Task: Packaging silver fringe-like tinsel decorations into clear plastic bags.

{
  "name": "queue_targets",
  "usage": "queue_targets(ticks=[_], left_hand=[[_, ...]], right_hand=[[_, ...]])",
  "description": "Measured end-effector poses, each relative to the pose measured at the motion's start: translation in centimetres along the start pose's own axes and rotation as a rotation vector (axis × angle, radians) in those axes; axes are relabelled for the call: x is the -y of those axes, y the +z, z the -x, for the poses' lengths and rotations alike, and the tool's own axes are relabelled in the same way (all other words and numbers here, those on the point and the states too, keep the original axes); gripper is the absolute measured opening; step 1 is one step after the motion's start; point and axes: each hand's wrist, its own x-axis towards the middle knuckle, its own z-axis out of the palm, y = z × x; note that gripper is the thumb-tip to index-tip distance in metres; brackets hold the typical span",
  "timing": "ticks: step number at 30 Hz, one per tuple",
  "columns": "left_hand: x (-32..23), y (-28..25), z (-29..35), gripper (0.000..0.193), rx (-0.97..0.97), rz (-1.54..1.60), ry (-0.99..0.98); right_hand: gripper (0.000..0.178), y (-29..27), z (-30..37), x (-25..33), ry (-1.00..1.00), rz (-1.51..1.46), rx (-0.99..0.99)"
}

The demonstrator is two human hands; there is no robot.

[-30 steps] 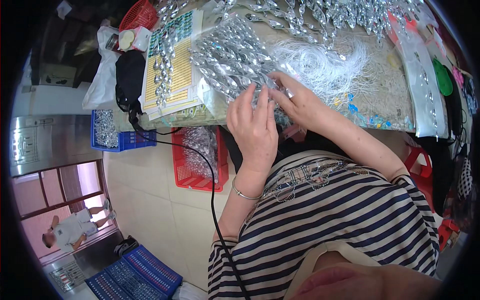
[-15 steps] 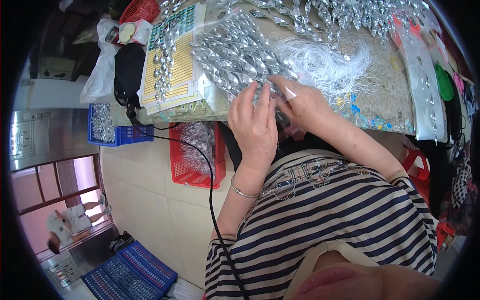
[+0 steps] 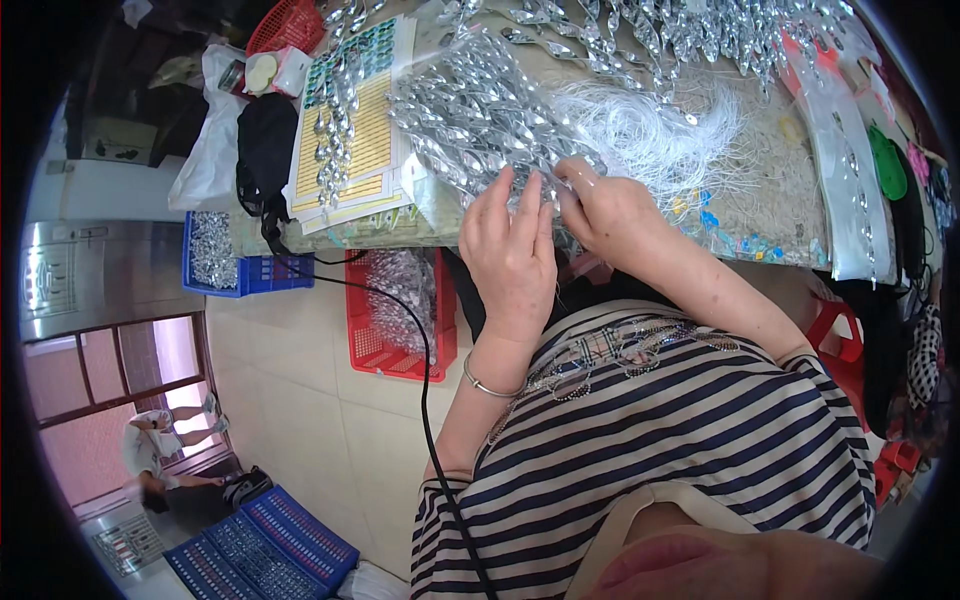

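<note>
A clear plastic bag full of silvery twisted, teardrop-shaped ornaments lies on the worktable in front of me. My left hand rests on its near edge, fingers stretched out and slightly apart. Close beside it, my right hand has its thumb and bent forefinger together at the bag's near right corner, seemingly pinching the plastic. The exact grip is partly hidden. Just beyond the right hand spreads a loose heap of fine white thread.
Sheets of yellow and green stickers lie left of the bag, beside a black cloth item. More silver strands cover the far side. Below the table stand a red crate and a blue crate. A black cable hangs at my left.
My right hand's thumb and forefinger have drawn closer together at the bag's edge. My left hand has barely moved. A person in the background at left has bent toward the blue trays.
</note>
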Motion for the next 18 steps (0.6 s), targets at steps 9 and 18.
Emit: queue_targets(ticks=[9, 18], left_hand=[[-0.4, -0.6, -0.6, 0.028, -0.015, 0.036, -0.058], [0.2, -0.6, -0.9, 0.029, -0.066, 0.035, -0.068]], right_hand=[[0.019, -3.5, 3.6, 0.9, 0.342, -0.811, 0.26], [0.015, -7.8, 8.3, 0.8, 0.38, -0.819, 0.507]])
